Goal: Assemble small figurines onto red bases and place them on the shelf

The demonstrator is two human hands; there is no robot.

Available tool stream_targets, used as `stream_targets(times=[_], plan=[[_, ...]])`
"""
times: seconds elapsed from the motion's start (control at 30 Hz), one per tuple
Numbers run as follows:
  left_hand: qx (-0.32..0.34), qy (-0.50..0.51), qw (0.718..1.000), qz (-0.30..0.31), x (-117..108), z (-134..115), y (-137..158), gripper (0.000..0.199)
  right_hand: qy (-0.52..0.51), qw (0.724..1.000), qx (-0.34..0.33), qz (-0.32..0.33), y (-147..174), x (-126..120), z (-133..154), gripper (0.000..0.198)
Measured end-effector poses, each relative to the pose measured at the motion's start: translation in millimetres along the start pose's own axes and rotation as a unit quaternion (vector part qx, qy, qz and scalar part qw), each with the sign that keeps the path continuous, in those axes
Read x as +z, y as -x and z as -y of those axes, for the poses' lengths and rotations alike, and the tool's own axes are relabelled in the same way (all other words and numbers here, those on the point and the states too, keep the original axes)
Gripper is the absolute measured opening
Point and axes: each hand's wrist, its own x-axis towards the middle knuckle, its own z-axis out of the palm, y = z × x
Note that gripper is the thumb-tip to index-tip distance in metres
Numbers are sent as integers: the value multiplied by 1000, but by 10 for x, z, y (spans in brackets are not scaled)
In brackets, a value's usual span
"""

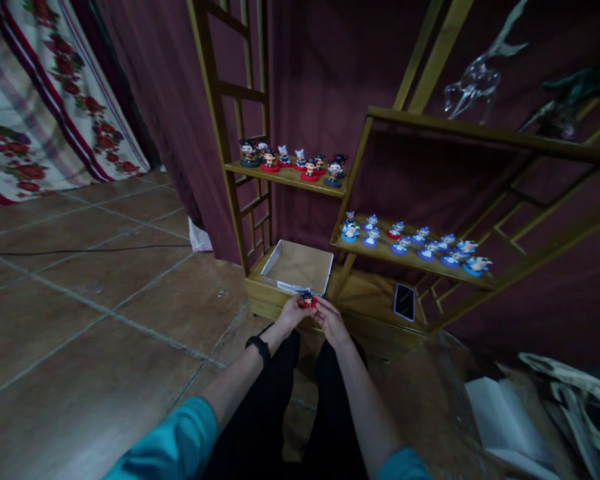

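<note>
Between my two hands is a small figurine (307,300) with dark hair and a red base. My left hand (293,312) has its fingers closed on the figurine's left side. From the other side, my right hand (330,320) grips the red base with its fingertips. Just beyond the hands, a shallow cardboard box (300,263) with white outer walls lies open on the cabinet's bottom board, and only bare brown cardboard shows inside. Figurines with red and dark bases (310,170) stand on the upper left shelf. Blue and white figurines (400,245) fill the lower right shelf in two rows.
A phone (405,301) lies on the bottom board at right. A clear glass animal ornament (475,83) stands on the high right shelf. Wooden posts (213,100) frame the shelves. A white box (505,413) sits on the floor at right; a black cable (105,250) crosses the tiles.
</note>
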Motion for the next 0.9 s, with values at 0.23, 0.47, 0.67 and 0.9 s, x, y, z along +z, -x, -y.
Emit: stream_targets(times=[0.23, 0.47, 0.67, 0.9], plan=[[-82, 111, 990, 27, -17, -47, -7, 30, -22, 1000, 2, -11, -44, -21, -14, 34], [-132, 138, 982, 2, -44, -58, -9, 17, -32, 999, 2, -25, -64, -52, -7, 34], [-127, 119, 985, 1, -20, -20, -53, 17, 7, 999, -12, -43, -82, -28, -66, 35], [-115, 102, 988, -6, 4, 35, -85, 19, 58, 996, -40, -53, -149, -36, -129, 35]])
